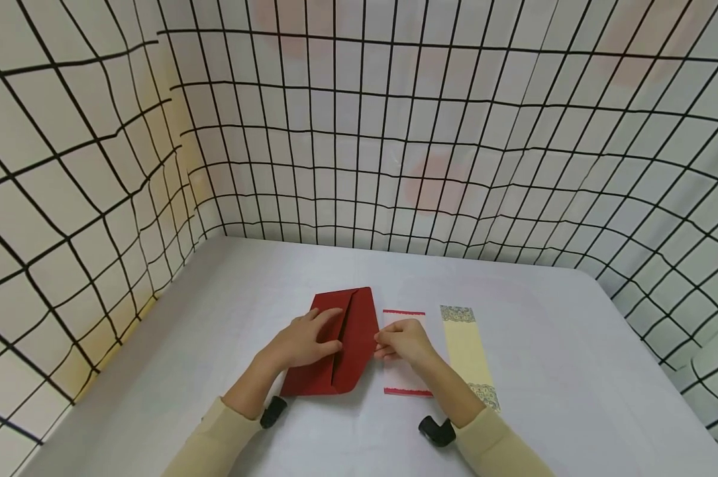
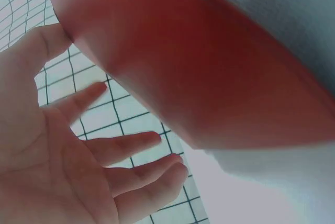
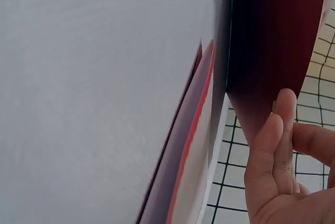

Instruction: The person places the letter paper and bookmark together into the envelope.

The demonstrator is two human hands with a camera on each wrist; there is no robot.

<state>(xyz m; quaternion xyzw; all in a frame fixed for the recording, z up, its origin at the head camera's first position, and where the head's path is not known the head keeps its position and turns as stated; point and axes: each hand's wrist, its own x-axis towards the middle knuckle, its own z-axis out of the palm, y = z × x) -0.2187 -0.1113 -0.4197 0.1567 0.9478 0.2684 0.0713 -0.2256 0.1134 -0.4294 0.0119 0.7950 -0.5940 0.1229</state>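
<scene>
A red envelope (image 1: 317,374) lies slightly left of the table's middle, its pointed flap (image 1: 361,331) on the right side and a dark slit along the seam. Over its left part reaches my left hand (image 1: 308,341), fingers and thumb spread; in the left wrist view the thumb touches the red paper (image 2: 172,67) while the other fingers stand loose. At the flap's right edge, my right hand (image 1: 407,341) pinches the paper between thumb and fingers. Beneath that hand is a white card with red edges (image 1: 405,384), partly covered by it.
Right of the white card lies a cream strip with patterned ends (image 1: 463,341), partly behind my right forearm. A black wire grid (image 1: 383,132) surrounds the white table (image 1: 550,371) at the back and sides. Black wrist-worn pieces (image 1: 436,432) hang by both sleeves.
</scene>
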